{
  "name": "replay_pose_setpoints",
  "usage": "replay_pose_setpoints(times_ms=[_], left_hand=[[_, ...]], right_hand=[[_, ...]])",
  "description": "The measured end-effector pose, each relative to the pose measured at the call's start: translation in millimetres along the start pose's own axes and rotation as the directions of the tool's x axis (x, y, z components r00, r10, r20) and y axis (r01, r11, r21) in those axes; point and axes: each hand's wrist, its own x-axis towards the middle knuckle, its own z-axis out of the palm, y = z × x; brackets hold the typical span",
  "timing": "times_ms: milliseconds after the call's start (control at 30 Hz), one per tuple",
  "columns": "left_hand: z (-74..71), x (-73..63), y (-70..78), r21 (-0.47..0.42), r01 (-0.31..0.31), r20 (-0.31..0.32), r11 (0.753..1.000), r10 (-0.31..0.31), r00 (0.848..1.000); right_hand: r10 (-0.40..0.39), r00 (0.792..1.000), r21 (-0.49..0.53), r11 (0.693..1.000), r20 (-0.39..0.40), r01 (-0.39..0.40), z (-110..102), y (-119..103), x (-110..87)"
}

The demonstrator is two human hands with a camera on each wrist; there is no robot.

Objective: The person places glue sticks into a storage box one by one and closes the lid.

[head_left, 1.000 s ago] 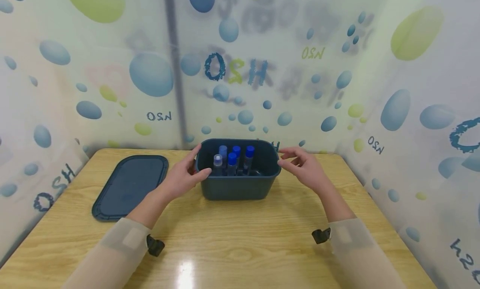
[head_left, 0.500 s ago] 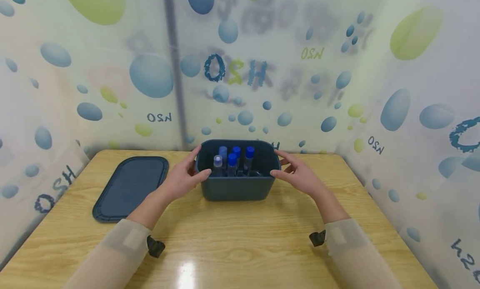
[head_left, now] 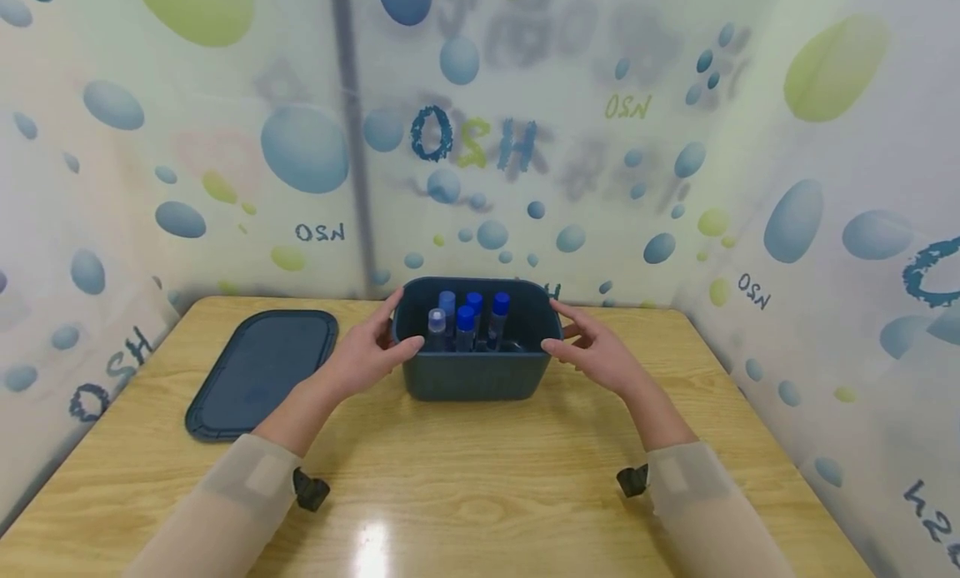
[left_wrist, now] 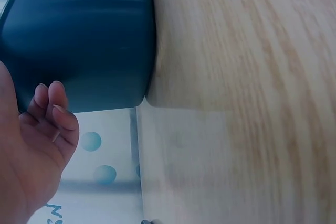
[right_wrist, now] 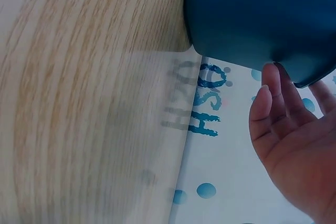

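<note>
A dark blue plastic storage bin [head_left: 476, 380] stands on the table near the back wall. Inside it, several small clear bottles with blue caps [head_left: 466, 318] stand upright, left of the middle; one at the front left has a clear cap [head_left: 437, 318]. My left hand [head_left: 363, 357] grips the bin's left end, thumb at the front rim and fingers along the side. At the opposite end, my right hand [head_left: 600, 357] holds the rim the same way. Both wrist views show curled fingers under the rim, against the bin's end walls [left_wrist: 94, 72].
A flat dark blue lid [head_left: 262, 374] lies on the wooden table [head_left: 480, 478], left of the bin and beside my left forearm. Patterned curtain-like walls [head_left: 480, 211] enclose the back and both sides.
My right hand has moved left from beside the bin and taken hold of its right rim. My left hand and the bin have stayed in place.
</note>
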Motion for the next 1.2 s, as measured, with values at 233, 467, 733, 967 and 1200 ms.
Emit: replay_pose_setpoints(times_ms=[233,467,733,967,1200], left_hand=[[-4.6,0.1,2.5,0.059,-0.011,0.019,0.998,0.010,1.000],[-6.2,0.1,3.3,0.084,-0.014,0.016,0.996,0.012,1.000],[-7.5,-2.4,3.6,0.104,-0.026,0.006,0.994,0.025,1.000],[-14.7,-15.1,5.9,0.115,-0.047,-0.009,0.992,0.049,0.999],[-36.4,-41.0,4.1,0.104,-0.046,-0.023,0.994,0.049,0.999]], right_hand=[[-0.007,1.000,0.015,1.000,-0.007,0.007,2,-1,0.2],[-0.005,1.000,0.019,1.000,-0.007,0.005,3,-1,-0.7],[-0.005,1.000,0.019,1.000,-0.006,0.005,3,0,-0.8],[-0.005,1.000,0.023,1.000,-0.014,0.005,3,0,-1.4],[-0.002,1.000,0.021,1.000,-0.016,0.003,2,1,-1.4]])
